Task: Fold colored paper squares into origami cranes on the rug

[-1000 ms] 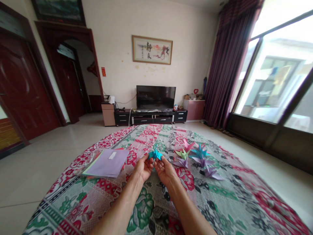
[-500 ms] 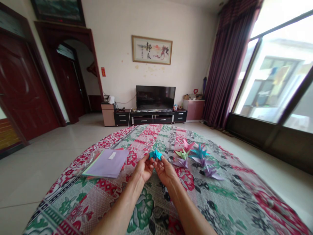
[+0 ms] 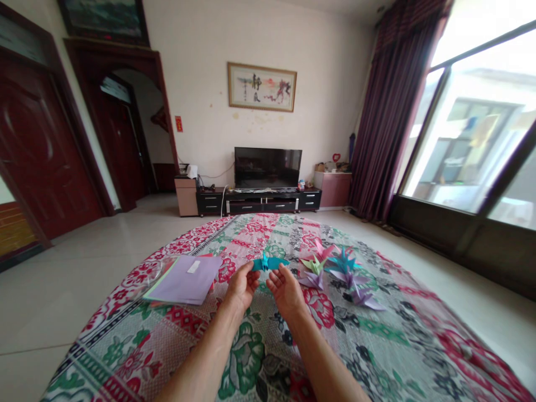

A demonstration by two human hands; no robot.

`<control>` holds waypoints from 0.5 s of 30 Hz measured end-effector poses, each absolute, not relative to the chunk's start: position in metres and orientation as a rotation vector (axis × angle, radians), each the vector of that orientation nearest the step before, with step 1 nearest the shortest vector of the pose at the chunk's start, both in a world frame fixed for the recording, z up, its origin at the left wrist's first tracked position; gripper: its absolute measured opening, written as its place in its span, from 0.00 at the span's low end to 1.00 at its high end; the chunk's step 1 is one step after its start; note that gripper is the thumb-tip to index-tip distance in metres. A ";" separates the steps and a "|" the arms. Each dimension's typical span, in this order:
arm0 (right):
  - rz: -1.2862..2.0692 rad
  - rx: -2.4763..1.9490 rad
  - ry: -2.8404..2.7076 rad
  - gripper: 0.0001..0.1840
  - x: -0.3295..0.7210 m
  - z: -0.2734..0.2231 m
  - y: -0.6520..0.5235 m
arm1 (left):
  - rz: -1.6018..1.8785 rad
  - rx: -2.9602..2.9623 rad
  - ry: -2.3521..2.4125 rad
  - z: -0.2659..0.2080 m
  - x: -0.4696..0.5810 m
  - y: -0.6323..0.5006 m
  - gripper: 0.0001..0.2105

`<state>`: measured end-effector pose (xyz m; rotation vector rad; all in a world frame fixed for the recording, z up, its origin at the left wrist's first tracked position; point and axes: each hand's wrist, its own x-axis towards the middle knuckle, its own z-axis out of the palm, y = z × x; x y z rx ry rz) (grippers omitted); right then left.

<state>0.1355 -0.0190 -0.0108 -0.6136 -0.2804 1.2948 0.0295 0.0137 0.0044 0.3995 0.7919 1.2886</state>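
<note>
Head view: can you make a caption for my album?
Hands hold a blue crane over a flowery cloth, purple paper on one side, more cranes on the other.

- We reach forward with our left forearm (image 3: pixel 203 354) and right forearm (image 3: pixel 326 354), both bare and converging.
- Our left hand (image 3: pixel 243 287) faces inward, its thumb (image 3: pixel 247 267) pinching above curled fingers (image 3: pixel 253 282).
- Our right hand (image 3: pixel 288 293) sits near it, apart, palm inward, fingers bent; its pinch seems looser, though small in view.
</note>
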 end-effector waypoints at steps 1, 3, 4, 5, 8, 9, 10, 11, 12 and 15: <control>1.263 -0.621 -0.311 0.15 0.135 -0.011 -0.019 | 1.305 0.421 0.803 0.003 0.029 0.014 0.02; 1.209 -0.640 -0.359 0.17 0.135 -0.011 -0.020 | 1.328 0.459 0.821 -0.001 0.029 0.016 0.02; 1.188 -0.652 -0.372 0.17 0.136 -0.011 -0.020 | 1.329 0.472 0.830 -0.003 0.029 0.017 0.03; 1.173 -0.665 -0.381 0.17 0.136 -0.010 -0.020 | 1.325 0.480 0.839 -0.004 0.028 0.018 0.03; 1.164 -0.706 -0.391 0.17 0.138 -0.009 -0.020 | 1.296 0.483 0.866 -0.007 0.028 0.019 0.03; 1.169 -0.720 -0.387 0.17 0.138 -0.008 -0.020 | 1.288 0.487 0.870 -0.006 0.028 0.019 0.03; 1.172 -0.734 -0.379 0.17 0.138 -0.008 -0.019 | 1.285 0.494 0.874 -0.006 0.027 0.019 0.03; 1.171 -0.746 -0.376 0.17 0.138 -0.008 -0.019 | 1.292 0.506 0.876 -0.004 0.027 0.019 0.03; 1.165 -0.759 -0.374 0.17 0.138 -0.007 -0.019 | 1.298 0.517 0.877 -0.003 0.027 0.018 0.04; 1.128 -0.823 -0.368 0.17 0.136 -0.006 -0.020 | 1.321 0.557 0.874 0.003 0.027 0.014 0.06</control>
